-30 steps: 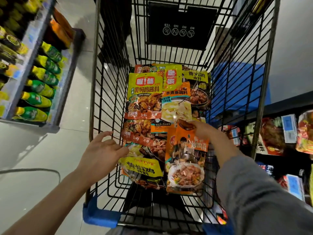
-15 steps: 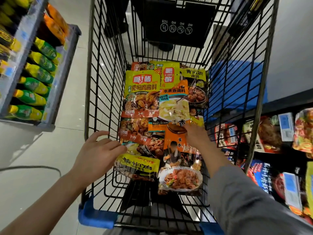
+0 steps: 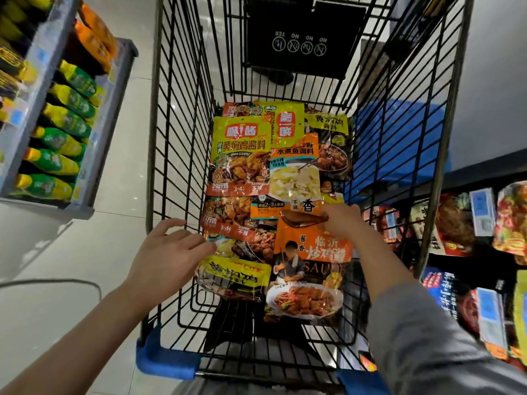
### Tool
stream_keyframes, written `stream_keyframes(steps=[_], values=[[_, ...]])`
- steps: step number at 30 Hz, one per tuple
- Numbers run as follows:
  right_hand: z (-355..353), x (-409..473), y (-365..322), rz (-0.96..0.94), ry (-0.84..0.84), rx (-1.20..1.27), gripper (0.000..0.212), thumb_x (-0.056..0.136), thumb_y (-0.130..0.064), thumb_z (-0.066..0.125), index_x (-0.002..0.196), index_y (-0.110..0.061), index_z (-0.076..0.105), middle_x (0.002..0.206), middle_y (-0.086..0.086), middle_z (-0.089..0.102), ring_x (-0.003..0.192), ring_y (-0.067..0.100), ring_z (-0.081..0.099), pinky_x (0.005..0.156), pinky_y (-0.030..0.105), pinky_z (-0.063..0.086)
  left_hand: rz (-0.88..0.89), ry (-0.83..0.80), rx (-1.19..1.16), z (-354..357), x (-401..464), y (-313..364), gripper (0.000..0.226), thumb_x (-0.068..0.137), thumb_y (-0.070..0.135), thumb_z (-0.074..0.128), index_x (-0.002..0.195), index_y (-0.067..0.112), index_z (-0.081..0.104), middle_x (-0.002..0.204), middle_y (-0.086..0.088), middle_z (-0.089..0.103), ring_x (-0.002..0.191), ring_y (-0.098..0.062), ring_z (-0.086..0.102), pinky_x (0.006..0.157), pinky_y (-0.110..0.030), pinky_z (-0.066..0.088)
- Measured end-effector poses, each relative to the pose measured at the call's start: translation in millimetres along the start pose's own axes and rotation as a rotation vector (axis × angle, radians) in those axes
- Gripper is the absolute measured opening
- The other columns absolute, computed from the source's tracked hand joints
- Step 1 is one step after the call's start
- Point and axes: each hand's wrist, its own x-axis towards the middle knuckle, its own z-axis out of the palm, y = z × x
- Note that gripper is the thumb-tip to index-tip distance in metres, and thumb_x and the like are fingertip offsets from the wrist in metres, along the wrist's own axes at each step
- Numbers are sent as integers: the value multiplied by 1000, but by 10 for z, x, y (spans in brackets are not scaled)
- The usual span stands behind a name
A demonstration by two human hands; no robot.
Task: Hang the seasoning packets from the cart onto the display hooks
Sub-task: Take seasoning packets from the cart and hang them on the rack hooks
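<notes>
Head view: the right hand [image 3: 340, 220] pinches the top edge of a glossy orange-and-black flat foil seasoning packet [image 3: 309, 269] inside the black wire shopping cart [image 3: 176, 155], while the left hand [image 3: 168, 252], fingers loosely spread and holding nothing, hovers just left of the heap of yellow and orange sachets [image 3: 242, 158] beyond both hands. The packet looks light, floppy and slick, so the stiff sealed top strip is probably the best hold. The right fingertips are tucked behind the packet, its hang hole cannot be made out, and the display hooks are not clearly visible among the dim shelf goods right of the right arm.

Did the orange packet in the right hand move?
Yes. Against the yellow packet lying flat in the cart, the orange packet gripped by the right hand has slid farther forward.
</notes>
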Motion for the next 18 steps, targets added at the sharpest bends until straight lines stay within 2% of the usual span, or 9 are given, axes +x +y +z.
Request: stream_keyframes(steps=[3, 5, 7, 11, 12, 15, 16, 18], values=[[-82, -464, -99, -85, 189, 55, 14, 91, -21, 55, 98, -28, 65, 90, 0, 64, 96, 26, 54, 90, 37, 28, 24, 16, 19, 18, -3, -16, 34, 76, 14, 38, 88, 24, 68, 73, 6, 66, 66, -22, 66, 91, -40, 37], [-138, -821, -167, -126, 262, 54, 15, 91, -21, 54, 97, -28, 67, 86, -3, 61, 95, 25, 54, 85, 36, 28, 50, 24, 24, 19, -8, -33, 24, 73, 13, 52, 87, 24, 68, 72, 6, 65, 66, -22, 65, 91, -40, 37], [-140, -1136, -205, -181, 320, 7, 17, 89, -16, 56, 97, -24, 68, 89, -4, 63, 96, 25, 56, 84, 38, 32, 78, 44, 0, 40, -12, -43, 27, 66, 11, 66, 89, 25, 66, 73, 5, 65, 66, -22, 65, 90, -40, 40], [-108, -1621, -291, -202, 517, 14, 28, 58, 1, 80, 75, -20, 72, 65, -4, 66, 63, 24, 62, 62, 44, 51, 158, 91, -64, 50, -15, -60, 24, 74, 19, 45, 94, 26, 55, 81, 3, 68, 71, -23, 67, 88, -40, 36], [-92, -1698, -339, -200, 512, -10, 28, 58, 0, 80, 76, -20, 71, 65, -4, 65, 63, 23, 62, 62, 43, 52, 175, 96, -67, 34, -13, -52, 25, 74, 18, 44, 95, 25, 56, 84, 2, 69, 74, -23, 67, 87, -40, 36], [-71, -1829, -492, -156, 411, -84, 22, 83, -7, 60, 100, -20, 64, 89, -1, 66, 91, 23, 59, 85, 40, 41, 211, 147, -114, -14, -28, 76, 27, 68, 15, 56, 93, 21, 64, 95, -4, 70, 78, -25, 68, 86, -39, 34], [-60, -1860, -519, -126, 402, -86, 23, 86, -7, 56, 104, -21, 63, 93, -2, 65, 94, 22, 58, 87, 38, 38, 242, 168, -139, -19, -42, 144, 26, 69, 15, 55, 91, 20, 68, 98, -4, 70, 77, -25, 68, 86, -39, 34], [-55, -1958, -525, -105, 517, -47, 26, 75, 1, 66, 94, -18, 67, 80, -1, 67, 80, 24, 62, 79, 37, 43, 288, 214, -180, -78, -40, 281, 27, 73, 17, 48, 89, 21, 69, 103, -5, 69, 75, -23, 66, 86, -39, 34]])
